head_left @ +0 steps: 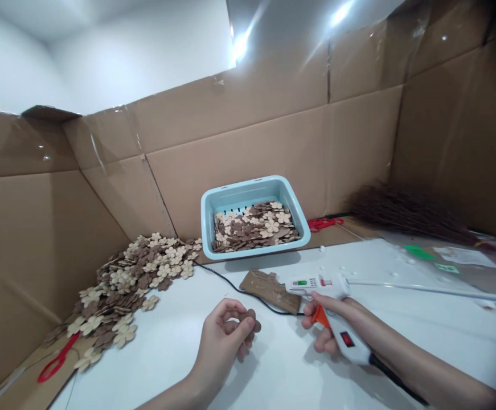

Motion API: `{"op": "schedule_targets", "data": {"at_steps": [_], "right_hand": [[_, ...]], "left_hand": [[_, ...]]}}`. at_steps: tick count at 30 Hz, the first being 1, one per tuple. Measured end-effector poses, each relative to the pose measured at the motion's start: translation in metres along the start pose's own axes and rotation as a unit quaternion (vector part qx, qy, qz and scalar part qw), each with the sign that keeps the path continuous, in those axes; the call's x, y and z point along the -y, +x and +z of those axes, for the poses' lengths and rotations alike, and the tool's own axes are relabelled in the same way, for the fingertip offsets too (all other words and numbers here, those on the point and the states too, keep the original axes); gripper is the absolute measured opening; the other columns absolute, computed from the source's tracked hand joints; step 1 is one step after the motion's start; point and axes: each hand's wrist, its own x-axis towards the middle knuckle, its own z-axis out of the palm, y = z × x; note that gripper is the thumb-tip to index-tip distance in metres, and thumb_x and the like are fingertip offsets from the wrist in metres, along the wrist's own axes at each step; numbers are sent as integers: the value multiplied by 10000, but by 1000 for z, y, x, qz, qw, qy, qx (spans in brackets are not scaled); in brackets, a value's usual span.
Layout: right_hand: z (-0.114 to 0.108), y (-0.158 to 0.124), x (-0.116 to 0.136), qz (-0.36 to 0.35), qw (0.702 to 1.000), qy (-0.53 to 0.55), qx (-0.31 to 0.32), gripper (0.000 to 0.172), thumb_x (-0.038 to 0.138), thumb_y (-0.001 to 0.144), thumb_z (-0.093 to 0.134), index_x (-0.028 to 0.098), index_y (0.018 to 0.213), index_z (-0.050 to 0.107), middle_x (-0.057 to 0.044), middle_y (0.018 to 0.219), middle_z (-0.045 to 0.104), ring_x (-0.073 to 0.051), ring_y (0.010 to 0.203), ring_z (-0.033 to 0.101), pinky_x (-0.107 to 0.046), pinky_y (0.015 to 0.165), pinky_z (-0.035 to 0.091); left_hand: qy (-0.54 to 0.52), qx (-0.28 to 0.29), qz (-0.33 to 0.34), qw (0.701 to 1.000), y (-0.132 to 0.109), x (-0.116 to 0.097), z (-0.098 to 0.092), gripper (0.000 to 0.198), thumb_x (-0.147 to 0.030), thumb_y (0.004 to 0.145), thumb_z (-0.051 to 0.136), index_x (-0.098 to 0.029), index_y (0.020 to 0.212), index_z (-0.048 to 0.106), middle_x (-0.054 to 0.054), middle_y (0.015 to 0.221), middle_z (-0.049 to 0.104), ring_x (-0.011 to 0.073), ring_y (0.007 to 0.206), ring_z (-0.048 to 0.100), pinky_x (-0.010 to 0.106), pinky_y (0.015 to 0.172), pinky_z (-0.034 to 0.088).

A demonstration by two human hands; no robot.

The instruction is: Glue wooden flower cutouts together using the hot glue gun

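Note:
My left hand [218,344] is closed, pinching a small brown flower-shaped piece [253,320] between thumb and fingers above the white table. Part of that flower is hidden by the fingers. My right hand [345,309] is wrapped around a white glue gun [350,344], with fingers at its orange trigger [320,316]. The glue gun's front end points left, over a stained cardboard scrap [269,289]. A long clear glue stick [414,289] extends from its back to the right. A gap separates the flower from the glue gun.
A light blue basket [208,228] holds many beige and brown flowers. At left lies a heap of similar flowers [145,273], with red scissors [60,359] nearby. More red scissors [322,224] and dark twigs [414,216] lie behind. A black cord [226,280] crosses the table; cardboard walls [248,142] enclose it.

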Motion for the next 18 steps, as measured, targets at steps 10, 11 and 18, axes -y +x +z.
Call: {"op": "schedule_targets", "data": {"at_steps": [10,11,18], "right_hand": [[3,-1,-2,10,1000,5,0,321,349,892,509,134,689,633,-39,651,692,-125,425,671,-151,358,461],[3,-1,-2,12,1000,9,0,321,351,891,510,136,685,632,-39,647,691,-125,424,670,-151,357,460],[2,1,-2,15,1000,11,-1,323,359,884,516,136,679,628,-41,647,687,-126,415,666,-155,352,465]], "left_hand": [[-14,23,0,1000,1,3,0,342,-419,789,656,-207,819,390,-24,640,585,37,406,396,115,309,240],[-11,24,-1,1000,1,3,0,341,-417,789,657,-207,820,390,-21,643,589,41,414,408,117,313,249],[-20,30,-14,999,2,2,-1,372,-386,756,698,-207,926,420,-12,649,618,76,474,499,167,413,364]]}}
